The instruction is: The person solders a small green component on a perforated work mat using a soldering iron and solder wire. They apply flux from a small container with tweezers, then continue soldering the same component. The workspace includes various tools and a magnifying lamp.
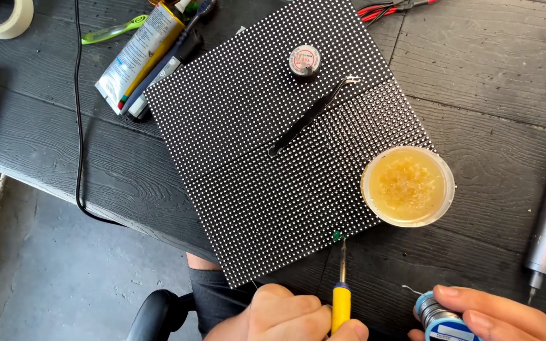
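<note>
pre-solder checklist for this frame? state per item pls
1. Yellow-handled soldering iron gripped in left hand: ok.
2. Iron tip at the green spot on the black dotted LED panel edge: ok; contact cannot tell.
3. Blue spool of solder wire in right hand, wire end free: ok.
4. Round clear tub of amber flux open, overlapping panel corner: ok.
5. Black tweezers lying on panel, away from tip: ok.
6. Iron hot: cannot tell.
</note>
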